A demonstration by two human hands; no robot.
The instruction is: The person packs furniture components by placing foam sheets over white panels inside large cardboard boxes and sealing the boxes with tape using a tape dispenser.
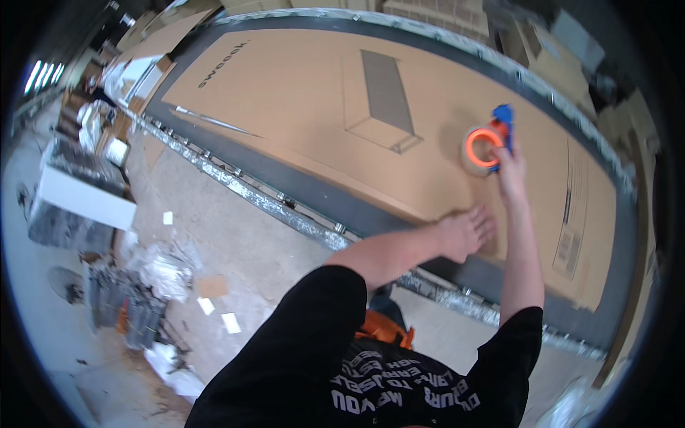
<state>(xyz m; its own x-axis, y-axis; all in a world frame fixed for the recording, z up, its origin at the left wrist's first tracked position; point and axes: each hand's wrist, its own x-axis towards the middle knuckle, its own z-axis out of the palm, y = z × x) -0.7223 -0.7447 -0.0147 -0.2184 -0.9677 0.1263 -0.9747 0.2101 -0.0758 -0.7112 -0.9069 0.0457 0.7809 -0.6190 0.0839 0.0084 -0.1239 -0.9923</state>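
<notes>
A long, flat cardboard carton [300, 107] lies before me, with dark print and a box drawing on its top. My right hand [511, 171] is closed round a tape dispenser [504, 118] with a blue and orange body, held over the right half of the carton. An orange-cored roll of tape [469, 158] sits in the dispenser. My left hand [467, 234] lies at the carton's near edge, fingers stretched out and a little blurred. Toward the carton's left end, a shiny strip [214, 121] runs along its near edge.
The carton rests on a dark conveyor belt [342, 221] with a metal side rail [242, 191]. Stacked cartons [553, 60] stand behind it. On the floor to the left are plastic wrap [168, 271], paper scraps and a white-and-grey wrapped block [85, 203].
</notes>
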